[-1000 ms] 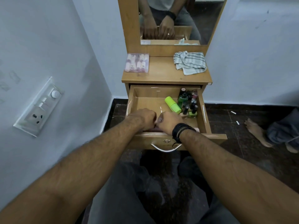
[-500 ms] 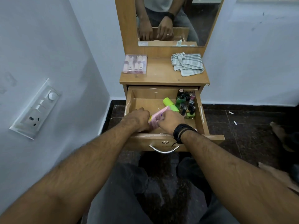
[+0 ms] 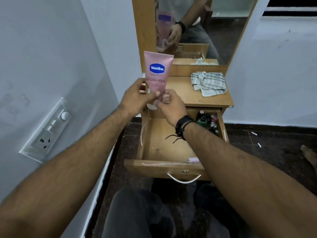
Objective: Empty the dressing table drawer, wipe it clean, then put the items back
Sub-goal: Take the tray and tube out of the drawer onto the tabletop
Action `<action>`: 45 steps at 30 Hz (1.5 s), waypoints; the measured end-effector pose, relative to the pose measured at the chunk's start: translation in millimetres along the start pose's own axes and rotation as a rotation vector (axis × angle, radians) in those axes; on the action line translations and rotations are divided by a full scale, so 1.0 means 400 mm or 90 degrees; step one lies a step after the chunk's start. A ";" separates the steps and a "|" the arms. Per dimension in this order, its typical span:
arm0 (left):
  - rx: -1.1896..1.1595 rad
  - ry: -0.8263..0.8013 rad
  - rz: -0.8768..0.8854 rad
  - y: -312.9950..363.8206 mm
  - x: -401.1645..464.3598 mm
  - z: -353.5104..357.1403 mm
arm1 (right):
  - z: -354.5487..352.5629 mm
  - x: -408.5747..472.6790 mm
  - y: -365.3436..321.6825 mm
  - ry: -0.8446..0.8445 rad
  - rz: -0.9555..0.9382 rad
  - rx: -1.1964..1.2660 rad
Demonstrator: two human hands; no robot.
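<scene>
Holding a pink lotion tube above an open drawer.
I am gripping the pink tube (image 3: 157, 73) upright with both hands, left hand (image 3: 137, 97) and right hand (image 3: 172, 107), above the drawer (image 3: 164, 164); a cloth (image 3: 208, 83) is lying on the tabletop (image 3: 181, 90).

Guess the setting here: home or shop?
Most likely a home, probably a bedroom corner: a wooden dressing table with a mirror, its open drawer holding small bottles, and a lotion tube held in both hands.
</scene>
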State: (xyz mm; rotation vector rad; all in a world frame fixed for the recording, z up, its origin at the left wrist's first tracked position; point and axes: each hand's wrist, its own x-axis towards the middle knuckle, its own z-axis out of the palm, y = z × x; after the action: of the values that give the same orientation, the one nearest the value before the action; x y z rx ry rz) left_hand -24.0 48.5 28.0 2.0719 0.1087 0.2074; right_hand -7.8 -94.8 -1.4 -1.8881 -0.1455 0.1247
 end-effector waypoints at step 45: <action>0.128 0.111 -0.068 -0.118 0.064 -0.002 | 0.115 0.088 0.001 0.085 0.003 -0.097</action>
State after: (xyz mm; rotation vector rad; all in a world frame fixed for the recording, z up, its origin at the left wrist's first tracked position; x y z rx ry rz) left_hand 1.4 76.4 -10.1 2.2369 0.3583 0.3215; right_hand 19.7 -45.9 -16.7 -2.0424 -0.0609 -0.0094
